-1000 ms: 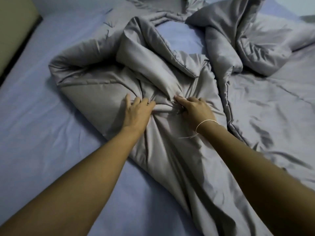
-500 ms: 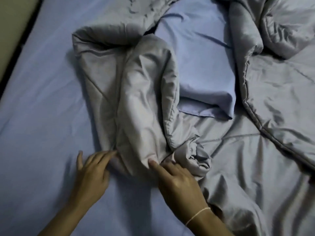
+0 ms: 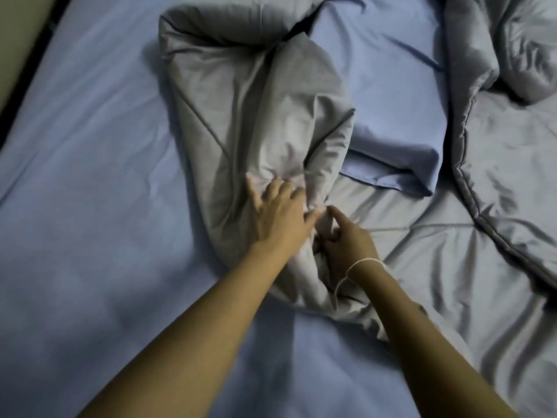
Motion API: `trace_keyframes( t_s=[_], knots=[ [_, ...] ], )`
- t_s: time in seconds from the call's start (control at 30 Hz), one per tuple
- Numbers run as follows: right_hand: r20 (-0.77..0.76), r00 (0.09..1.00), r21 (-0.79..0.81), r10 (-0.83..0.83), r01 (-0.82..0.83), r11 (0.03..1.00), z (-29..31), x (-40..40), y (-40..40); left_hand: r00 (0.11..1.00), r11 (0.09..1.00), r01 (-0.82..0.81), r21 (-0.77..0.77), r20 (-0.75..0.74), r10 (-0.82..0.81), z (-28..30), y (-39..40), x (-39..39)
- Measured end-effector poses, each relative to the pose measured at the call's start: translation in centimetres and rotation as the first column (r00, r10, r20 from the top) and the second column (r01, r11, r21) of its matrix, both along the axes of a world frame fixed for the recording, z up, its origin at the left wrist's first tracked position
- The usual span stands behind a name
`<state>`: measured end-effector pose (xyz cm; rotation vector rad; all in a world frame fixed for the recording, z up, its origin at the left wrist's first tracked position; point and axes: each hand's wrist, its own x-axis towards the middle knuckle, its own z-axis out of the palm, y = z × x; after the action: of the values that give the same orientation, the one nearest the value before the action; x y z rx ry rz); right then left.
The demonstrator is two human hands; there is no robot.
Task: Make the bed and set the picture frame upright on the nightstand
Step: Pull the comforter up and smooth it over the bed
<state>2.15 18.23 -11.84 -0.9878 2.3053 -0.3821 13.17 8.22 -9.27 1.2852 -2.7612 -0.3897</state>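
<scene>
1. The bed (image 3: 90, 206) fills pretty much the whole view, with a blue sheet on it, mostly bare on the left and near side. So the bed is nowhere near made, I'd say.

2. The quilt (image 3: 497, 236) is grey and badly bunched. A big part lies rumpled over the right side, and a thick twisted roll of it (image 3: 256, 101) runs up the middle, folded over on itself at the far end. It needs untangling and spreading flat, which looks like the step going on right now.

3. A blue pillow (image 3: 391, 116) sits between the roll and the right-hand heap, its near edge lying on the quilt. It probably has to go to the head of the bed later.

4. The left hand (image 3: 277, 212) lies on the near end of the roll, fingers spread and pressing into the cloth.

5. The right hand (image 3: 346, 239) is just beside it, almost touching, fingers curled and pinching a fold of the quilt. There's a thin white string on that wrist (image 3: 364, 262).

6. The picture frame and nightstand aren't in view at all, so I can't tell where they are. That half of the job looks untouched as far as I can judge.
</scene>
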Motion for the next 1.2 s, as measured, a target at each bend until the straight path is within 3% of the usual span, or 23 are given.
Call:
trace_keyframes(
  t_s=[0.1,0.2,0.3,0.4,0.47,0.57,0.67,0.9,1.07,1.2],
  knots=[
    [0.011,1.000,0.046,0.026,-0.026,0.999,-0.6,3.0,2.4,0.969,0.973,-0.196,0.121,0.173,0.174,-1.0,-0.8,1.5],
    [0.015,0.998,0.008,0.065,-0.065,0.998,-1.0,5.0,4.4,0.961,0.944,-0.201,0.262,0.237,0.139,-1.5,0.0,1.6],
    [-0.025,0.999,-0.075,0.021,-0.022,0.997,-0.6,5.9,5.1,0.984,0.931,-0.093,0.353,0.174,0.033,-1.5,2.3,1.7],
    [-0.118,0.991,-0.194,-0.068,0.044,0.980,0.2,7.2,5.5,0.997,0.958,-0.061,0.281,0.071,0.043,-1.2,3.3,3.3],
    [-0.154,0.986,-0.202,-0.068,0.036,0.979,1.2,8.1,5.2,0.976,0.936,-0.177,0.304,-0.067,0.207,-0.5,3.0,5.6],
    [0.013,1.000,-0.263,-0.007,0.011,0.965,2.8,9.6,3.8,0.813,0.836,-0.360,0.414,-0.300,0.499,1.3,1.7,10.9],
    [0.151,0.983,-0.325,0.099,-0.046,0.945,3.4,12.5,1.8,0.704,0.760,-0.492,0.424,-0.319,0.634,2.5,-0.8,18.4],
    [0.204,0.918,-0.256,0.340,-0.285,0.923,2.4,23.0,-2.6,0.675,0.694,-0.650,0.310,-0.184,0.715,5.5,-5.8,35.9],
    [0.235,0.880,-0.299,0.412,-0.338,0.893,1.3,31.9,-4.1,0.699,0.691,-0.688,0.222,-0.052,0.713,6.0,-6.7,46.1],
    [0.278,0.824,-0.214,0.494,-0.448,0.868,-0.3,37.8,-4.0,0.744,0.729,-0.668,0.149,0.109,0.659,3.7,-5.5,52.6]
  ],
)
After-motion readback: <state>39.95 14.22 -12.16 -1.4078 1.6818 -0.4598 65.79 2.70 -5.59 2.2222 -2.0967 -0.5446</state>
